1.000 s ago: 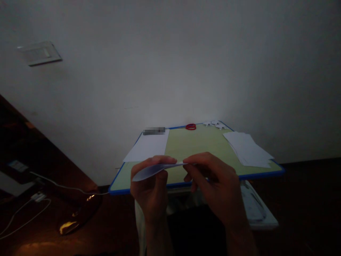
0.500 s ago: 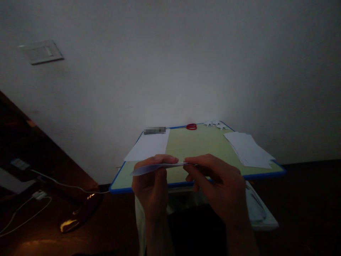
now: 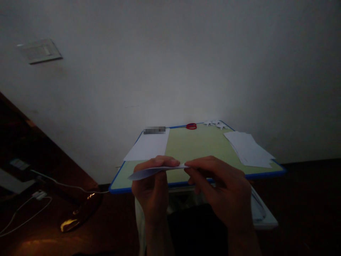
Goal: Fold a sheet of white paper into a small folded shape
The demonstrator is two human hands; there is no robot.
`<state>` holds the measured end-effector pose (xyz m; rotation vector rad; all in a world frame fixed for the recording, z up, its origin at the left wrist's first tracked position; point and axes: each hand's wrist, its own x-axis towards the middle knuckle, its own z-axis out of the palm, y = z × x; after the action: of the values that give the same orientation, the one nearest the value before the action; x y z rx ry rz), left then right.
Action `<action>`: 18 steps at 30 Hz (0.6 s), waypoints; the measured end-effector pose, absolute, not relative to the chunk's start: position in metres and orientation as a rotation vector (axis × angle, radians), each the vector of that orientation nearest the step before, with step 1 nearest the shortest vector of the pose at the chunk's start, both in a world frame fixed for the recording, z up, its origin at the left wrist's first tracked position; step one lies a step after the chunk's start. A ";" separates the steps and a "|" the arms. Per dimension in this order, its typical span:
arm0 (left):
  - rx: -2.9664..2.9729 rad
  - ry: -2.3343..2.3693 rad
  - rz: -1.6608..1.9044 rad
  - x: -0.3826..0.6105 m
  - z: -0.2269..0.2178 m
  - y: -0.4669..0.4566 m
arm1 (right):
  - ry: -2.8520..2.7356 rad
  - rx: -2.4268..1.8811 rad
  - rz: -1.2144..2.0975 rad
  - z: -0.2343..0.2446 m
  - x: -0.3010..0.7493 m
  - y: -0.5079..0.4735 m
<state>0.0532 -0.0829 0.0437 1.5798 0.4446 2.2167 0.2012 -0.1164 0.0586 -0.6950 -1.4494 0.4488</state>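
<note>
Pinches the near-edge-on white paper (image 3: pixel 145 173) at centre of frame: left part between thumb and fingers of the left hand (image 3: pixel 150 185), right tip between closed thumb and forefinger of the right hand (image 3: pixel 221 181). Suggests a folding or creasing step at that tip; calls, by judgement, for a steady left pinch and light, aligned pressure from the right. Hides the tip beneath the right fingers; leaves layers and crease lines impossible to count. Shows beyond, on a green tabletop (image 3: pixel 191 144), a single white sheet (image 3: pixel 149 145) at left, a pixelated, unidentifiable dark object (image 3: pixel 154 130) above it, red-handled scissors (image 3: pixel 191 126) with indistinct blades, small pointed paper pieces (image 3: pixel 215 123) and overlapping sheets (image 3: pixel 249 147) at right. Cuts off both forearms at bottom; loses the lower corners in shadow.
</note>
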 end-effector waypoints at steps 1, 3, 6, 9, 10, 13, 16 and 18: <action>1.586 0.440 2.220 0.053 0.044 -0.083 | -1.448 -0.698 0.438 0.059 0.201 -0.117; 1.601 0.431 2.227 0.054 0.044 -0.083 | -1.453 -0.706 0.413 0.059 0.202 -0.117; 1.608 0.406 2.223 0.054 0.045 -0.084 | -1.464 -0.714 0.383 0.059 0.202 -0.117; 1.603 0.420 2.208 0.053 0.045 -0.084 | -1.473 -0.726 0.367 0.059 0.202 -0.117; 1.597 0.428 2.203 0.053 0.044 -0.084 | -1.474 -0.728 0.364 0.059 0.202 -0.116; 1.586 0.405 2.178 0.052 0.044 -0.084 | -1.469 -0.712 0.346 0.058 0.202 -0.115; 1.610 0.386 2.139 0.051 0.042 -0.084 | -1.474 -0.709 0.345 0.059 0.203 -0.114; 1.618 0.443 2.142 0.051 0.040 -0.084 | -1.491 -0.729 0.364 0.059 0.204 -0.113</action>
<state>0.0513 -0.0845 0.0404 1.6181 0.4430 2.1418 0.2042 -0.1132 0.0590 -0.7289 -1.4909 0.3637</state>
